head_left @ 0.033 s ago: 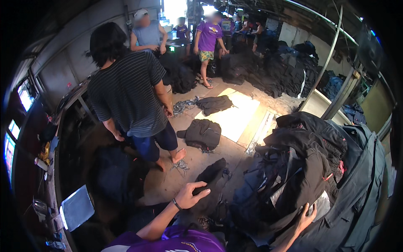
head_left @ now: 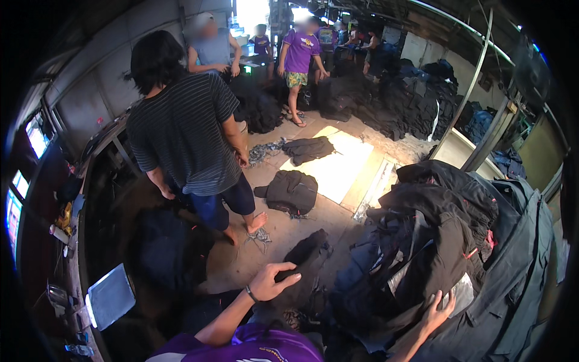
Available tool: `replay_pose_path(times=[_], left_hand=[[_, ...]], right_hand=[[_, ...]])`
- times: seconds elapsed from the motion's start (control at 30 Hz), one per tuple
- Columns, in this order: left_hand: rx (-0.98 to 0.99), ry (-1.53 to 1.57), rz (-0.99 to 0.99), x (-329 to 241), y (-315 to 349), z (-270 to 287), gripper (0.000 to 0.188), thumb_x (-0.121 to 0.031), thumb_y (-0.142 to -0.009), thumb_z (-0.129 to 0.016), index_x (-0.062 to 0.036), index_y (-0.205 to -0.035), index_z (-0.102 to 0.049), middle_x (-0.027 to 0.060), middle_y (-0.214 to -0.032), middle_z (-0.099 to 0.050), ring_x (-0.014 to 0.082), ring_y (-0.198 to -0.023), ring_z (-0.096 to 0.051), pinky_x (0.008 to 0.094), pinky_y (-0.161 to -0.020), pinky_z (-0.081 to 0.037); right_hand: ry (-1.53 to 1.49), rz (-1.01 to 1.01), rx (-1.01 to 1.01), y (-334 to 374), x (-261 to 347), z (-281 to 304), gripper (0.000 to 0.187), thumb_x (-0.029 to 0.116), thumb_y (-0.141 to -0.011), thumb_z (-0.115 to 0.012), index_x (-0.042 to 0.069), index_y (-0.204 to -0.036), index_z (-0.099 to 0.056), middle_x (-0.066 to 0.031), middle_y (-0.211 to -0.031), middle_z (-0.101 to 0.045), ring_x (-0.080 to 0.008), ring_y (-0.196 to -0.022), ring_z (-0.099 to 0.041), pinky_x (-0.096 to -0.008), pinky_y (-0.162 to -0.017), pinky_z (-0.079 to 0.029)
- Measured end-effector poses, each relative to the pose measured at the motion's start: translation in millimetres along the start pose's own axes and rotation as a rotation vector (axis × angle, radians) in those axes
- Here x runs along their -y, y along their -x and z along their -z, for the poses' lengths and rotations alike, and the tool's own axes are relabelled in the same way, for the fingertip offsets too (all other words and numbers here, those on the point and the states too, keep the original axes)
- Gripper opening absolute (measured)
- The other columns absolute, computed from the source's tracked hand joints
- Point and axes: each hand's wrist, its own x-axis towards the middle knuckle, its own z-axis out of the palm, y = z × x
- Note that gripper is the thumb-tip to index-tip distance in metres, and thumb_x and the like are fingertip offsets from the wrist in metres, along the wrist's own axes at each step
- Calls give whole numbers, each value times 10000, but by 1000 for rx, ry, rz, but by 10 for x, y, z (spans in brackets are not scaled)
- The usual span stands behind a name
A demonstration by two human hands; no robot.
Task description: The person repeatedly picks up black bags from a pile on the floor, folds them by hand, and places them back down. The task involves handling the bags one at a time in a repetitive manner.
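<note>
My left hand (head_left: 272, 283), with a dark band at the wrist, is closed around something dark between thumb and fingers. I cannot make out what it is. Just beyond that hand, a black garment (head_left: 309, 248) stretches away over the floor. My right hand (head_left: 435, 312) has its fingers apart and rests on a large heap of black garments (head_left: 446, 223). Beside its fingertips a shiny grey-white patch (head_left: 462, 294) shows among the cloth. Red bits dot the heap.
A barefoot person in a striped shirt (head_left: 184, 133) stands close on the left. Folded black garments (head_left: 292, 192) lie on the floor ahead. A bench (head_left: 75, 271) runs along the left, near a grey panel (head_left: 111, 297). Other people and cloth piles (head_left: 392, 102) are farther back.
</note>
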Motion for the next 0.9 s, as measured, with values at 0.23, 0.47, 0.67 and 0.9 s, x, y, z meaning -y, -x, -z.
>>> replay_pose_path(times=[0.23,0.47,0.67,0.9], left_hand=[[512,72,-59,-574,369,466,283,-229,-878,-774,9,-1027,-746,154,-946,-748,224,-899,-722,337,-791,-529],[167,13,-625,-1459,273,371,370,-219,-878,-762,-92,-1222,-720,64,-1138,-705,212,-957,-681,357,-837,-536],[193,1250,-917,-2069,721,56,445,-450,-942,-579,-153,-1245,-713,125,-1154,-679,256,-904,-650,379,-804,-522],[404,1415,-889,-2345,499,-521,613,-566,-895,-482,-111,-1233,-716,133,-1125,-672,258,-903,-645,384,-808,-519]], right_hand=[[-283,504,723,1146,1640,-32,1174,384,-554,-993,34,-1508,-406,-263,-1586,-333,-434,-1507,-269,-545,-1213,-240],[-468,-2,1161,1587,1712,-224,318,224,-886,-790,27,-1110,-679,-163,-894,-755,-314,-869,-761,-365,-742,-572],[-213,170,1243,2441,1318,-313,306,295,-938,-722,24,-1061,-647,-259,-784,-688,-441,-775,-701,-473,-694,-545],[-3,86,1318,3052,869,-314,374,361,-937,-705,12,-1051,-633,-295,-856,-689,-482,-854,-684,-550,-747,-532]])
